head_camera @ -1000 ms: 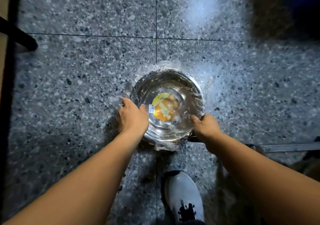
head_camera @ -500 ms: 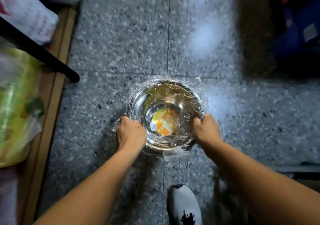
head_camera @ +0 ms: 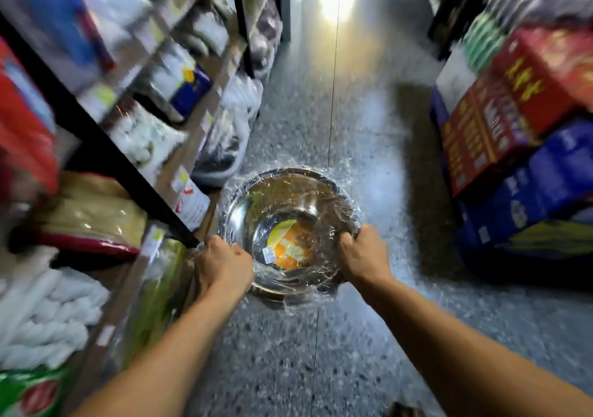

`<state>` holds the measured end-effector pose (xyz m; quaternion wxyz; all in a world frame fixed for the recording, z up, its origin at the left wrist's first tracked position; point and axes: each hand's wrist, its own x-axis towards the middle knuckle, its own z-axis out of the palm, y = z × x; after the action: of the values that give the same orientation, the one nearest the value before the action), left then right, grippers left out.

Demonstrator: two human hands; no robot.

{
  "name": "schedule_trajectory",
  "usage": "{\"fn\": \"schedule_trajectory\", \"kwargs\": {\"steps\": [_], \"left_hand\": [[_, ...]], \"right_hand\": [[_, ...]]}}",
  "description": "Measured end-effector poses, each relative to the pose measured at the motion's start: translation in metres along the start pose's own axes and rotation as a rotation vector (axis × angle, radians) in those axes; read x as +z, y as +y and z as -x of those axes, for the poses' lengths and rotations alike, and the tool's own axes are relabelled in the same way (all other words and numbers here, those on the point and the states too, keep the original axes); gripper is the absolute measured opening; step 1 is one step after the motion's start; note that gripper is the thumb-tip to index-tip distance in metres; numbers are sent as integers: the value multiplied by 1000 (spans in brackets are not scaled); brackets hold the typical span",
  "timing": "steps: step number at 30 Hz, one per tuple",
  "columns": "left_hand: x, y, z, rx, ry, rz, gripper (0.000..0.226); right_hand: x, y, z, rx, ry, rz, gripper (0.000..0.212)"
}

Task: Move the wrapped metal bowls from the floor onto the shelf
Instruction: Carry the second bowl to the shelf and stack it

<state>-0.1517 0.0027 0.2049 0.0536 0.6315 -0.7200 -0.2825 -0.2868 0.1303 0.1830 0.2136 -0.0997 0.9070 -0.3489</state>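
Observation:
A stack of shiny metal bowls wrapped in clear plastic film, with a yellow and orange label at the bottom, is held up in the air above the speckled floor. My left hand grips its near left rim and my right hand grips its near right rim. The bowls sit level, just right of the shelf with black metal posts and wooden boards on the left. The underside of the bowls is hidden.
The left shelf holds bagged goods, white rolls and a green pack. Red and blue cartons are stacked on the right. A narrow aisle of grey terrazzo floor runs ahead between them. The view is motion blurred.
Both hands have lifted the wrapped bowls off the floor. My view has swung up from the floor to the aisle and shelves. The grip on the rim is unchanged.

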Motion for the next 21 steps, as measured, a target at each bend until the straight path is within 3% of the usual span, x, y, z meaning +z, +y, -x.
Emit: {"fn": "schedule_trajectory", "kwargs": {"steps": [8,12,16,21], "left_hand": [[-192,86,50,20,143,38,34],[-283,121,84,-2,158,47,38],[-372,143,135,-64,164,122,46],[-457,140,183,-51,271,235,46]], "right_hand": [[-123,-161,64,-157,26,-63,30],[-194,-236,110,-203,-61,-102,45],[-262,-301,163,-179,-177,-250,29],[-313,-356,214,-220,-334,-321,25]]}}
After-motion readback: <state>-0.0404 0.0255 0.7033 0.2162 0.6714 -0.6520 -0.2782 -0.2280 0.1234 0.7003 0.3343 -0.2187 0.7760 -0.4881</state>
